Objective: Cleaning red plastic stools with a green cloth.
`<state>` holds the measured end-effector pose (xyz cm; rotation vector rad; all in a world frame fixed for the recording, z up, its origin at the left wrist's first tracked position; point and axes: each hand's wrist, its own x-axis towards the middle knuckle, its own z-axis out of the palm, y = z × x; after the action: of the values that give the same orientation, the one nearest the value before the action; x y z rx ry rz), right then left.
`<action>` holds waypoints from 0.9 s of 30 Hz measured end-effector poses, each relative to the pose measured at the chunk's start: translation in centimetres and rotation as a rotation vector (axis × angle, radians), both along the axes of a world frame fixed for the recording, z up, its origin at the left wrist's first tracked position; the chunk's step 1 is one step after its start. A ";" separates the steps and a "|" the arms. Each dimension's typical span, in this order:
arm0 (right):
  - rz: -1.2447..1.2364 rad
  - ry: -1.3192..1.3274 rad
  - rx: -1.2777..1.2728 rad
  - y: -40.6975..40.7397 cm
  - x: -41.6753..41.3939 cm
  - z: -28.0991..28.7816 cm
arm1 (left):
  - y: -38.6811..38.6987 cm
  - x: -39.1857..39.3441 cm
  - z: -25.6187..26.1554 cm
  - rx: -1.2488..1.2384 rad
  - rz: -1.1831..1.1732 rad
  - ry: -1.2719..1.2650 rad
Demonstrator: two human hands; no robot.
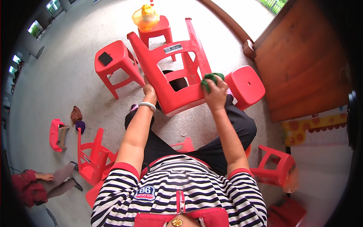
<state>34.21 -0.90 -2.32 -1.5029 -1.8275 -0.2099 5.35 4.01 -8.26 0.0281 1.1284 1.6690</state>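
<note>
A red plastic stool (167, 85) is held tilted before me, its legs pointing up and away and its seat end towards my body. My left hand (149, 92) grips the stool's left side. In my right hand (216, 93) is a bunched green cloth (210, 80), pressed against the stool's right edge near the seat. A printed label (172, 48) is stuck on the crosspiece between two legs. Through the stool's openings a black round object (179, 83) partly shows; what it is cannot be told.
Red stools stand close by: one (107, 56) bears a dark flat object (105, 59), another an orange plastic bag (146, 20), a third (246, 85) sits right. Overturned stools (92, 159) lie lower left. A person (31, 187) sits there. A wooden door (303, 62) stands right.
</note>
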 end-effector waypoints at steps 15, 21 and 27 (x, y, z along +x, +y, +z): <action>0.410 -0.219 0.040 -6.5 -12.7 1.7 | -1.0 0.6 -2.3 -0.013 -0.225 0.090; 0.750 -0.293 -0.061 -0.8 -15.3 2.3 | -6.7 1.8 -3.1 0.567 -0.440 -0.039; 0.801 -0.355 0.005 8.2 -22.5 4.9 | -4.4 1.9 -5.5 0.006 -0.136 0.502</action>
<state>11.68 7.30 2.55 -0.6528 -2.5551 -0.0864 7.27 -0.39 -13.79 0.5418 1.4554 1.5833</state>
